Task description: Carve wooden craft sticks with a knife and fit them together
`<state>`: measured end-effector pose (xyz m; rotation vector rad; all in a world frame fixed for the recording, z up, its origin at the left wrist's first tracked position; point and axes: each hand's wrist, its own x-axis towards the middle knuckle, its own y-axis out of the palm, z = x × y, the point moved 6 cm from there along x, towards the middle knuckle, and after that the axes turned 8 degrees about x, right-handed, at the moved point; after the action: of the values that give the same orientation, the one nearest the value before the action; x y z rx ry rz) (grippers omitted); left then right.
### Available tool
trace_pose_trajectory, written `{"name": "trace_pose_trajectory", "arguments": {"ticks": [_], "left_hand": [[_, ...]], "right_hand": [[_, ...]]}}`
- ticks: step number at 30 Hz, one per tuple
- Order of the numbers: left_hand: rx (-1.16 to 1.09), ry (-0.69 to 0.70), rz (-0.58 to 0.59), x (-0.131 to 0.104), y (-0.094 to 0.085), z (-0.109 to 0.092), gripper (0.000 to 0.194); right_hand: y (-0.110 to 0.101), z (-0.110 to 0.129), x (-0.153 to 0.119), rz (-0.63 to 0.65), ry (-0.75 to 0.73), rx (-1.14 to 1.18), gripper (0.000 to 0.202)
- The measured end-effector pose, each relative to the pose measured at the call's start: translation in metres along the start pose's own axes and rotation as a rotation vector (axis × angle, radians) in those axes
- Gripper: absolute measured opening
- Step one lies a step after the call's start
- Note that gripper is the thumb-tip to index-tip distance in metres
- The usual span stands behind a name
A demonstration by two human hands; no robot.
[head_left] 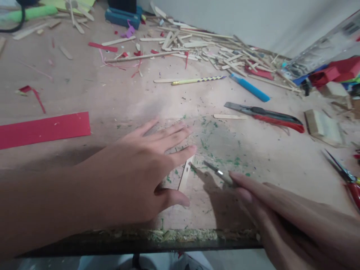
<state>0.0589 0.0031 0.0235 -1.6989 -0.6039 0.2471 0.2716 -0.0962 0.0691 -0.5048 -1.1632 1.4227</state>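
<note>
Flat on the tabletop lies my left hand [146, 161], its fingers spread. The index finger and thumb press on a wooden craft stick [185, 174] that has a small dark hole or mark near its upper end. My right hand [270, 206] grips a slim craft knife [221, 174] like a pen. Its blade tip points left, just apart from the stick, and casts a shadow on the table. Part of the stick is hidden under the left hand.
A red utility knife [277, 116], a blue plastic strip [250, 87] and a yellow pencil [197, 80] lie beyond my hands. Scissors [348, 180] and a wooden block [323, 125] are at right, red paper [45, 127] at left. Craft sticks [197, 44] pile up behind.
</note>
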Motion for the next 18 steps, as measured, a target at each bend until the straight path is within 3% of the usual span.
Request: {"name": "trace_pose_trajectory", "arguments": {"ticks": [4, 8, 13, 18], "left_hand": [[-0.018, 0.003, 0.005, 0.001, 0.000, 0.000, 0.073], [-0.016, 0.013, -0.009, 0.002, -0.001, 0.000, 0.074], [0.005, 0.006, 0.014, 0.001, 0.000, -0.001, 0.080], [0.005, -0.003, 0.026, 0.001, 0.000, 0.000, 0.081]], "right_hand": [[0.011, 0.005, 0.007, 0.084, -0.038, 0.067, 0.031], [0.015, 0.009, 0.017, 0.060, -0.020, 0.087, 0.022], [0.015, 0.009, 0.017, 0.023, -0.001, 0.057, 0.035], [0.004, 0.005, 0.006, -0.033, 0.012, 0.041, 0.034]]}}
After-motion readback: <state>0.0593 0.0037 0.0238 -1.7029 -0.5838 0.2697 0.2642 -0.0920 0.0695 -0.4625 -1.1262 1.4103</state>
